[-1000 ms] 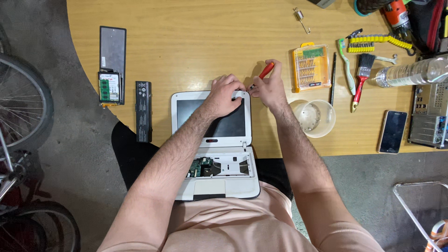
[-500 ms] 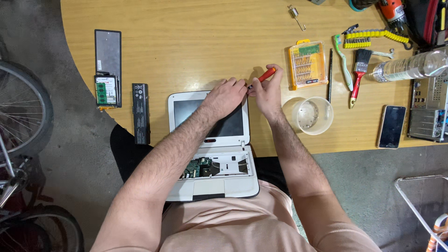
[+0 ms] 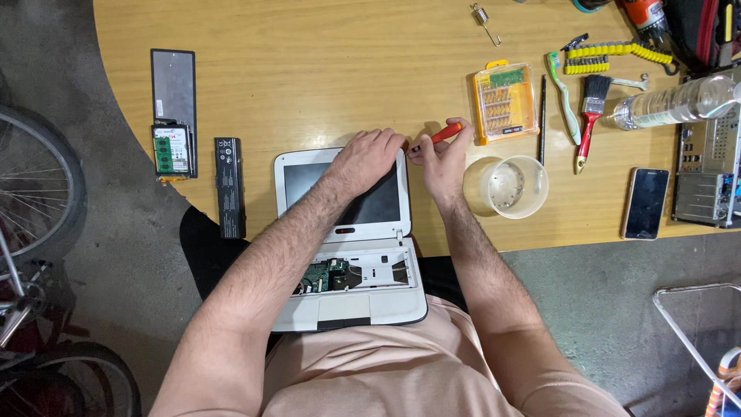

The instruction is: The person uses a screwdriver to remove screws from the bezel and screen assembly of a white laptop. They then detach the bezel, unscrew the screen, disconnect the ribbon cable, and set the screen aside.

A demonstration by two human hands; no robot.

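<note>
A small white laptop (image 3: 351, 255) lies open at the table's near edge, its screen flat on the wood and its base, with the keyboard off and the circuit board bare, over my lap. My left hand (image 3: 367, 158) rests on the screen's top right corner, fingers curled over the bezel. My right hand (image 3: 440, 158) grips a red-handled screwdriver (image 3: 440, 136) whose tip points at that same corner, right beside my left fingers.
A clear plastic cup (image 3: 513, 185) stands right of my right hand. Behind it are a yellow bit case (image 3: 503, 100), a brush (image 3: 590, 116), a toothbrush (image 3: 565, 93), a phone (image 3: 645, 202) and a bottle (image 3: 679, 100). A battery (image 3: 228, 185) and memory board (image 3: 170, 150) lie left. Bicycle wheels (image 3: 31, 201) stand beside the table.
Both hands stay at the screen's top right corner. The screwdriver's tip has dropped closer to the bezel, and my head has shifted slightly, moving the whole scene in view.
</note>
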